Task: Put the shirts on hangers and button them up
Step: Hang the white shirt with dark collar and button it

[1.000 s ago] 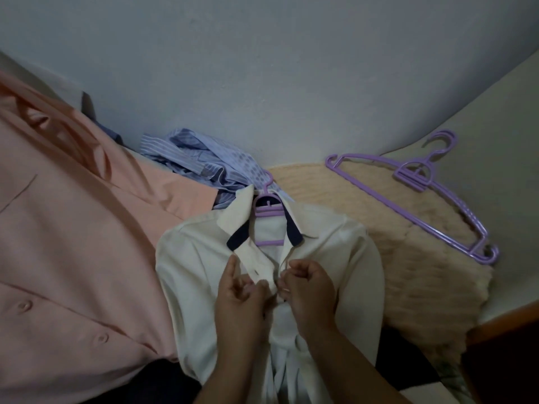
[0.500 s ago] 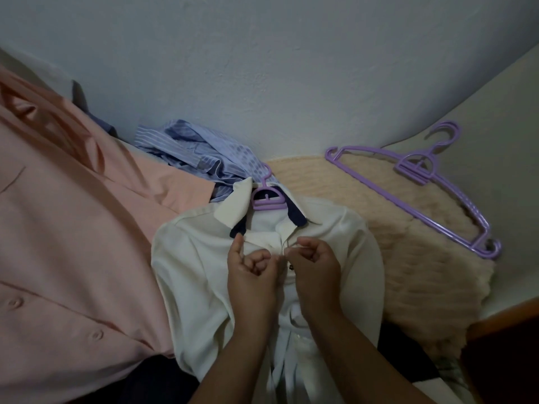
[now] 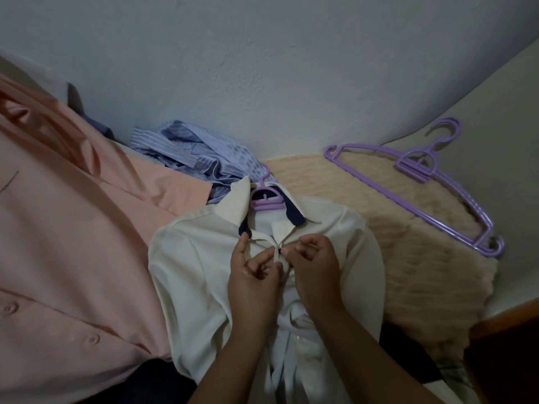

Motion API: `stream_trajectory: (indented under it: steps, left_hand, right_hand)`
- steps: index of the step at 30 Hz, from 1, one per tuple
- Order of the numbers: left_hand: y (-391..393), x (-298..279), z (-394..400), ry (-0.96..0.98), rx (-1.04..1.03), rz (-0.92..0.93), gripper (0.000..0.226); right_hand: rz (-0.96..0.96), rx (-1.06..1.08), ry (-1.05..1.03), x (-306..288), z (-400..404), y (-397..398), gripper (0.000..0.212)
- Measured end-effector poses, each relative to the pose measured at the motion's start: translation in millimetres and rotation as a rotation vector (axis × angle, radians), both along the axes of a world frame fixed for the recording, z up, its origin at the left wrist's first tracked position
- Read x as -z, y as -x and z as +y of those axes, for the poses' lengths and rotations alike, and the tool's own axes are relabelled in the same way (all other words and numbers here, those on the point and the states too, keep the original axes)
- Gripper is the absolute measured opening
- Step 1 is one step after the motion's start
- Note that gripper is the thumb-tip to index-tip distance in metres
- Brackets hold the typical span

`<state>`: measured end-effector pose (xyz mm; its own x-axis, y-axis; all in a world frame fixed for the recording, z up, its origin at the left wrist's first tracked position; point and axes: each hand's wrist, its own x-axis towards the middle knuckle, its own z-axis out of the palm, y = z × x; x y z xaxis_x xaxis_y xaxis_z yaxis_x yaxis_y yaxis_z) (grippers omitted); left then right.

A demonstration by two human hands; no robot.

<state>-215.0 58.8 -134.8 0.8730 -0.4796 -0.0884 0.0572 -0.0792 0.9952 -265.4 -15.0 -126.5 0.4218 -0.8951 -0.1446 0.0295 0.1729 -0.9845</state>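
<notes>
A cream white shirt (image 3: 198, 266) with a dark inner collar lies face up in front of me, hung on a purple hanger (image 3: 266, 198) whose hook pokes out at the neck. My left hand (image 3: 253, 282) pinches the left edge of the shirt's front placket just under the collar. My right hand (image 3: 316, 268) pinches the right edge at the same spot, fingertips meeting the left hand's over a dark button. Lower down the shirt front is bunched between my forearms.
A large peach shirt (image 3: 67, 258) covers the left side. A crumpled blue striped shirt (image 3: 192, 158) lies behind the white one by the wall. A spare purple hanger (image 3: 423, 182) rests on a beige fluffy mat (image 3: 408, 272) at right. A dark wooden edge (image 3: 507, 330) sits lower right.
Both hands have moved up the shirt front toward the collar, and now pinch the placket near the top button. The shirt has shifted little.
</notes>
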Motion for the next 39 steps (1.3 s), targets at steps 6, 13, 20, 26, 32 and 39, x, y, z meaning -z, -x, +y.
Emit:
stream_trajectory:
  steps: [6, 13, 20, 26, 32, 39]
  left_hand:
    - [-7.6, 11.4, -0.5, 0.021, 0.056, 0.068, 0.057]
    - [-15.3, 11.7, -7.7, -0.084, -0.137, -0.063, 0.042]
    - [-35.7, 13.9, -11.9, -0.136, -0.115, -0.056, 0.062]
    - [-32.2, 8.5, -14.4, -0.061, -0.057, 0.071, 0.042]
    - [-36.7, -0.9, -24.5, -0.006, -0.014, 0.167, 0.031]
    - [-37.5, 4.3, -25.1, -0.035, 0.006, 0.148, 0.024]
  right_hand:
    - [0.139, -0.035, 0.04, 15.8, -7.6, -1.3, 0.021]
    - [0.143, -0.158, -0.122, 9.1, -15.8, -10.7, 0.015]
    - [0.118, -0.232, -0.082, -4.3, -19.7, -19.8, 0.021]
    - [0.08, -0.265, -0.161, -9.8, -17.4, -24.0, 0.03]
    - [0.149, -0.351, -0.058, -9.4, -18.5, -20.8, 0.032]
    - [0.118, -0.303, -0.102, -2.9, -24.0, -22.9, 0.028]
